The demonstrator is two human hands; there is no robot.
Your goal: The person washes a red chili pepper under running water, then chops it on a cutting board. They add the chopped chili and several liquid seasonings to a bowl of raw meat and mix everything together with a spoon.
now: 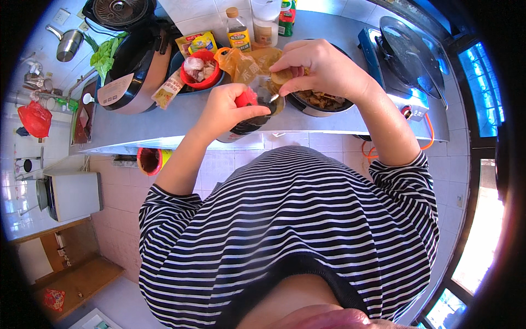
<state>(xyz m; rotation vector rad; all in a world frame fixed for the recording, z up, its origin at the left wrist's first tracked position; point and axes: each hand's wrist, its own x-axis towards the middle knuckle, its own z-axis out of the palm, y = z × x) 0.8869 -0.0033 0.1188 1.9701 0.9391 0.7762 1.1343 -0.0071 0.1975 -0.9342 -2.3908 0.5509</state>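
Observation:
My left hand (228,105) grips a dark bottle (246,125) near its red cap (243,98), over the front of the counter. Part of the bottle is hidden by my fingers. My right hand (316,70) pinches a small round yellowish thing (282,77) between thumb and fingers, just right of the bottle top; I cannot tell what it is. Below and behind my right hand sits a dark round pot (302,107) with brown cooked food (321,100) in it. An orange plastic bag (242,63) lies behind both hands.
A red bowl (213,80) with garlic, a seasoning packet (169,87) and a sauce bottle (237,31) stand left and behind on the counter (135,128). An open multicooker (154,70) is further left. At right, a portable gas stove (404,100) carries a lidded wok (411,53).

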